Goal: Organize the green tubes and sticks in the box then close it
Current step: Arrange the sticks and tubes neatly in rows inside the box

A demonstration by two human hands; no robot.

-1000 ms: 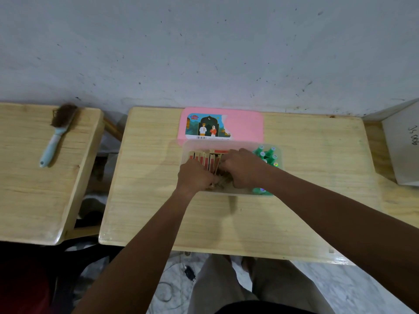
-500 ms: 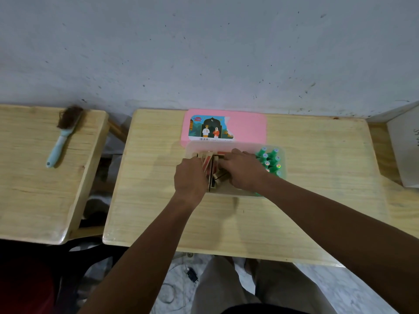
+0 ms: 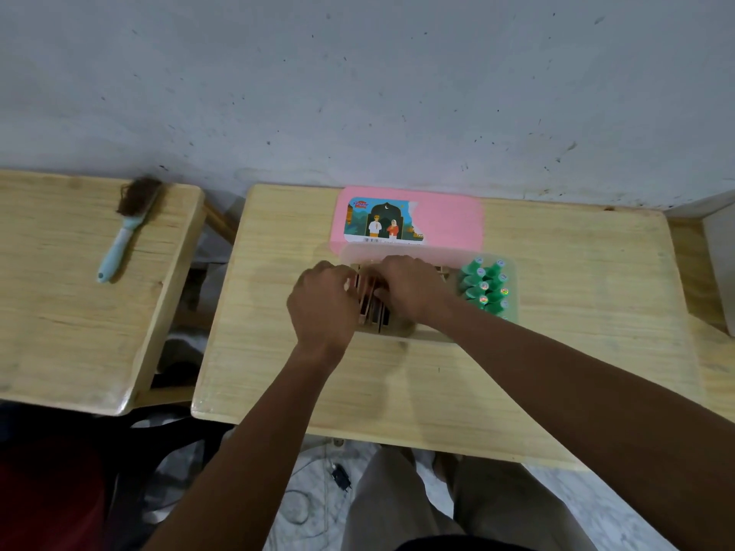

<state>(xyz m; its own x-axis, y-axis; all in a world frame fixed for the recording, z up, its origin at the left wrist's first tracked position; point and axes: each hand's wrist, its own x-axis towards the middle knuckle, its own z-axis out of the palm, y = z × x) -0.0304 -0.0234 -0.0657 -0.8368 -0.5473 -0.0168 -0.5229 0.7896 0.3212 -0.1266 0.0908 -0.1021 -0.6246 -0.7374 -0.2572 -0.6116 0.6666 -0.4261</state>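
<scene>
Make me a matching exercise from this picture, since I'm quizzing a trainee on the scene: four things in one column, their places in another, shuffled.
Things:
1. pink lid
2. green tubes
3. brush
4. sticks

Places:
A. on the separate table at the left
B. right end of the clear box
C. flat on the table, just behind the box
D. in the box, between the left hand and right hand

Pairs: 1-C, 2-B, 3-A, 4-D

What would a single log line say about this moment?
step: arranging sticks | left hand, right hand: both in clear box | green tubes: upright, right end | pink lid: off, behind box
</scene>
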